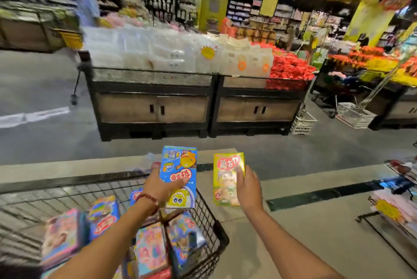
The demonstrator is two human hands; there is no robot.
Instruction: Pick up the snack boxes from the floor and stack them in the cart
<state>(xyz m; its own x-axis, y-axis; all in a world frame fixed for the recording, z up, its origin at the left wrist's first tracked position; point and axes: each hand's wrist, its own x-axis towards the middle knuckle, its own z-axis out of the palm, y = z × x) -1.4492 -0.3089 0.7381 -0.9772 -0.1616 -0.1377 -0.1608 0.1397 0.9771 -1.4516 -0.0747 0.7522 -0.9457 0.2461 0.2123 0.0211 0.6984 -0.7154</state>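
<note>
**Snack boxes held over the cart, one in each hand**

Snack boxes are in both hands. The blue snack box (179,175) stands upright in the left hand (160,185), whose fingers curl round its lower left edge, thumb across the printed front. It hangs above the far right corner of the wire cart (211,231), its bottom edge just over the cart's rim. A cartoon fish and a yellow square-faced character show on its front, and the print reads upside down. A bracelet of dark red beads (147,198) circles the left wrist.

The yellow-green snack box (226,179) is upright too, gripped along its right edge by the right hand (248,188), with the fingertips wrapping onto its front. It is held outside the cart, to the right of the rim and above the pale floor (316,233). The two boxes are near each other but apart.

Inside the cart lie more snack boxes (106,218), blue, pink and multicoloured, some flat and some leaning on one another; motion blur hides their exact order.

Across the aisle stand two dark display bins with wooden doors (155,107), heaped with white packets (146,51) and, at the right end, red packets (288,69). A white plastic crate (303,124) sits on the floor by the right bin. Far back on the left, a person in a blue shirt (86,6) stands by a yellow cart (72,38).
</note>
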